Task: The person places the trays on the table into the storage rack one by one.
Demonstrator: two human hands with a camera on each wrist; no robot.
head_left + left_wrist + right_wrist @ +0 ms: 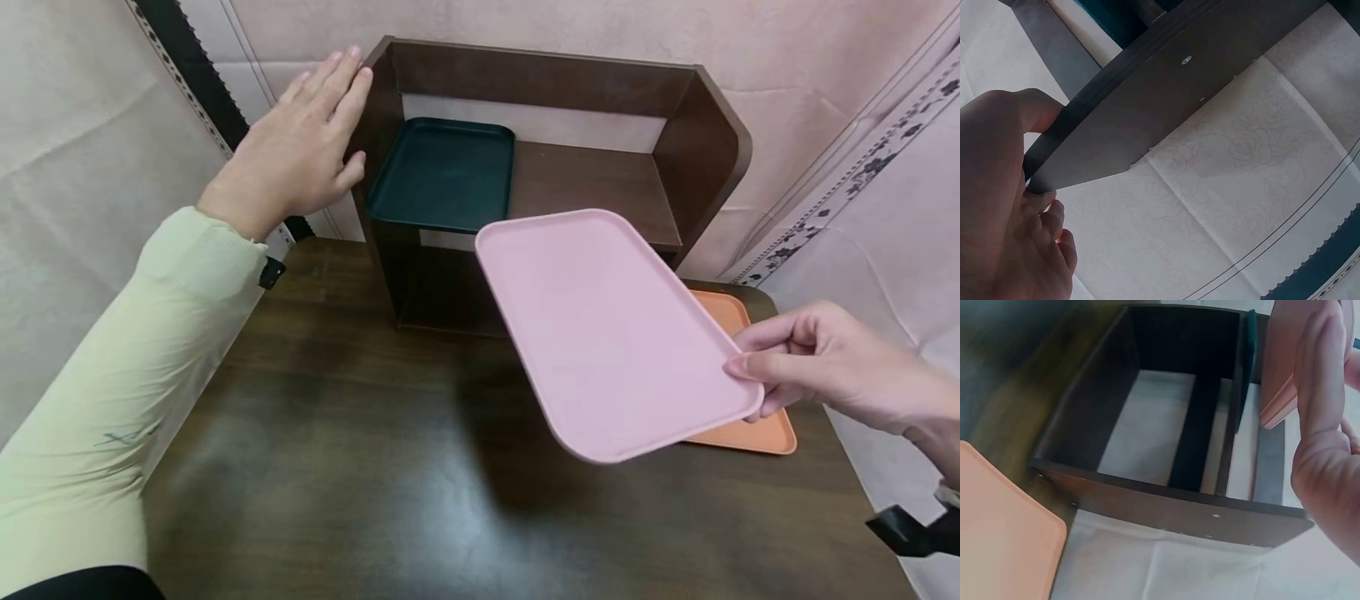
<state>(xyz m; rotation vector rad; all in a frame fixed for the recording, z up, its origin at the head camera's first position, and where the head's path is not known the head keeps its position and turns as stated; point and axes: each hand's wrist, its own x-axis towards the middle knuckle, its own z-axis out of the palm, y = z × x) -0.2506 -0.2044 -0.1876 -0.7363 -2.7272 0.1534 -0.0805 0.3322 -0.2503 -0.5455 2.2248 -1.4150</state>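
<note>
The right hand [832, 367] pinches a corner of the pink tray [607, 333] between thumb and fingers in the head view, and the tray hangs tilted over the table [337, 467], its far end overlapping the front of a dark brown 2-level shelf [540, 79]. The tabletop is dark wood-grain with a bright patch of reflected light and a soft shadow below the tray. Pale cloth stands on 3 sides: the left cloth [60, 167] is creased, the back cloth [600, 25] is pinkish, and the right cloth [900, 158] has a dark floral border. A dark green tray [450, 171] lies on the left of the upper level; an orange tray [768, 435] lies on the table, partly under the pink tray in this view. The left arm reaches up in a pale yellow-green sleeve [97, 400], and the left hand [296, 154] rests at the shelf's left side, its 4 fingers extended and its thumb apart at the front edge.

In the left wrist view, that side panel runs between thumb and fingers. Behind it the cloth shows faint rose outlines, 2 thin lines and a dark zigzag-edged strip.

In the right wrist view, the pink tray stands steeply at the upper right, the right hand's fingers along it. The orange tray fills the lower left corner, and the green tray shows nearly edge-on in the shelf.
</note>
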